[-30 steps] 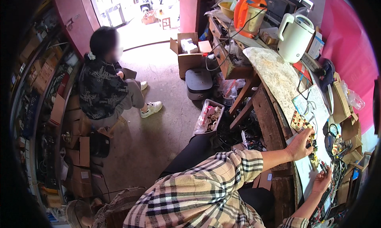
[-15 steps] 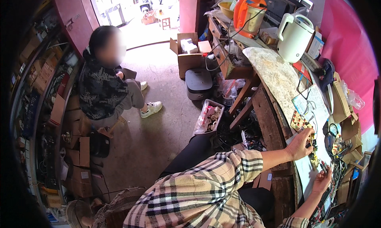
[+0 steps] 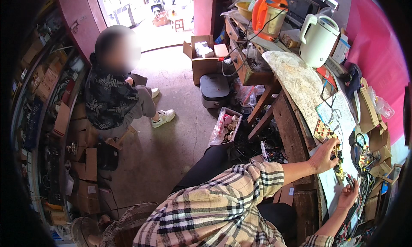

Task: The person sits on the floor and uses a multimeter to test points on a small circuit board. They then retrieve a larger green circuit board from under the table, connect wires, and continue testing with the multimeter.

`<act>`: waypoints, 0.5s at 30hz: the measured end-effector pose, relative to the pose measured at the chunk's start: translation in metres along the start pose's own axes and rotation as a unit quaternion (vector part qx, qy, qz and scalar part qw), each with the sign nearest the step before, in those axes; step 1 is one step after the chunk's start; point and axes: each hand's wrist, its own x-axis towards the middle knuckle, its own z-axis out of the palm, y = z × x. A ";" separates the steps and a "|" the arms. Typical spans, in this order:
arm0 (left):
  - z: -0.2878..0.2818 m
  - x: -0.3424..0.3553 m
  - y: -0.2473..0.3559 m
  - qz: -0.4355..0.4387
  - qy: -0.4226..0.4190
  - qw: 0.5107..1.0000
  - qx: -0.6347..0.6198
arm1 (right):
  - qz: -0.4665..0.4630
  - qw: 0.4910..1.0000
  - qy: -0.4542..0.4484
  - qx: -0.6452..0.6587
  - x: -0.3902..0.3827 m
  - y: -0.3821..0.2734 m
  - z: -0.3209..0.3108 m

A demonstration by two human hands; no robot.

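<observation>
At the right, over the white bench top (image 3: 330,191), my left hand (image 3: 325,157) has its fingers closed on the edge of a small circuit board (image 3: 339,172) with yellow parts. My right hand (image 3: 348,196), nearer to me, grips slim dark and red probe-like tools (image 3: 350,180), their tips close to the board's near end. Exactly where the tips touch is too small to tell. A second circuit board (image 3: 322,131), tan with red dots, lies just beyond my left hand. Tangled wires (image 3: 365,161) and loose parts crowd the right side.
A white kettle-like jug (image 3: 319,41) and an orange-handled jug (image 3: 268,17) stand farther along the bench. On the floor are a grey rice cooker (image 3: 215,91), an open carton (image 3: 203,64) and a box of scraps (image 3: 226,126). Another person (image 3: 112,90) sits at the left by packed shelves (image 3: 47,101).
The seated person's head has turned and shifted slightly to the right. Both my hands stay in nearly the same place, keeping their grips.
</observation>
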 end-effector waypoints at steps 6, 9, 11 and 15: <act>0.001 0.000 -0.005 0.004 0.008 1.000 0.011 | 0.024 1.000 0.006 -0.003 -0.002 -0.007 0.007; 0.001 0.001 -0.008 0.007 0.011 1.000 0.014 | 0.029 1.000 0.001 0.000 0.000 -0.010 0.007; 0.001 0.001 -0.009 0.004 0.010 1.000 0.013 | 0.027 1.000 -0.007 0.002 -0.001 -0.010 0.007; -0.001 0.000 -0.005 -0.006 0.010 1.000 0.016 | 0.018 1.000 -0.014 -0.009 -0.001 -0.009 0.008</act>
